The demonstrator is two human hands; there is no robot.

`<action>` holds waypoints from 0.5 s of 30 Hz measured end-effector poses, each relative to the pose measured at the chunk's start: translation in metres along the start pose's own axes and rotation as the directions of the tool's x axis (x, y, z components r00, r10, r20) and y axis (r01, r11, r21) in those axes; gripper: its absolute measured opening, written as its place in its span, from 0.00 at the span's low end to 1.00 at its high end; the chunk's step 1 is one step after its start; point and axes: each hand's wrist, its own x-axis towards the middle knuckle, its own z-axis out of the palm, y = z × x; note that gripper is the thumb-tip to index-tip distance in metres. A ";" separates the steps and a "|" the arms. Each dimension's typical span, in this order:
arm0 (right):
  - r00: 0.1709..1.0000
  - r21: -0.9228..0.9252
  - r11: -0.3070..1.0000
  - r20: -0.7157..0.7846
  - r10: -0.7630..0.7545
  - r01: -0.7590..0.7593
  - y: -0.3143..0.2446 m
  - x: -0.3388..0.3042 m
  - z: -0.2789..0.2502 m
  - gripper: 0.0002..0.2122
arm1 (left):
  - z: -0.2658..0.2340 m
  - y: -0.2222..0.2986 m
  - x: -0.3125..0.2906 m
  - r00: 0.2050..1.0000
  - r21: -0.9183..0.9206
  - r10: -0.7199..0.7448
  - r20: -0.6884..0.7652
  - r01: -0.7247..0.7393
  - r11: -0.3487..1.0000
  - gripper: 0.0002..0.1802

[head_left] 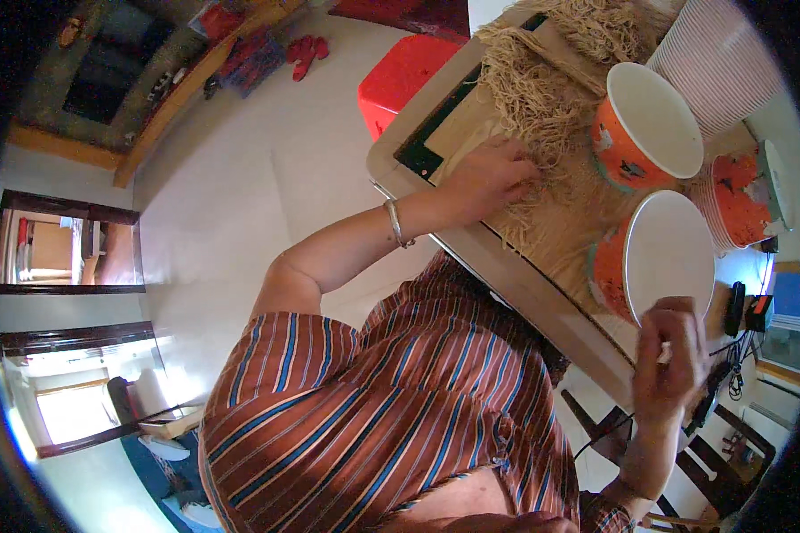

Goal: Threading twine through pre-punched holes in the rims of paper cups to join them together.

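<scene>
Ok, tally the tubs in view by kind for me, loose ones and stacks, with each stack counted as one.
Loose orange tubs: 2
Orange stack: 1
White ribbed stack: 1
Total: 4

No legible text, no readable numbers or signs, markings on the orange tubs too small to tell

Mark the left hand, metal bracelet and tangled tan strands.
Left hand (489,180): head view, back of the hand.
Metal bracelet (395,222): head view, its band.
Tangled tan strands (535,93): head view, middle of left heap.
</scene>
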 end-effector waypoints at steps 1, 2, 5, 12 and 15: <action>0.999 0.068 0.998 0.040 -0.012 0.009 -0.003 -0.002 0.007 0.04 | 0.002 0.002 0.003 1.000 0.024 0.016 -0.006 -0.015 1.000 0.10; 0.997 0.094 0.995 0.066 -0.033 0.026 -0.005 -0.003 0.013 0.04 | 0.004 0.001 0.005 1.000 0.023 0.022 -0.005 -0.022 0.999 0.10; 0.987 0.149 0.986 0.132 -0.087 0.067 -0.003 -0.010 0.030 0.06 | 0.008 -0.004 0.006 0.999 0.039 0.038 0.030 -0.039 0.998 0.10; 0.979 0.215 0.971 0.153 -0.135 0.100 -0.009 -0.008 0.055 0.07 | -0.016 0.002 0.013 1.000 -0.107 -0.018 0.009 0.019 0.994 0.08; 0.983 0.263 0.964 0.167 -0.080 0.034 -0.010 0.000 0.055 0.06 | -0.040 0.012 0.024 0.998 -0.217 -0.053 -0.026 0.046 0.975 0.07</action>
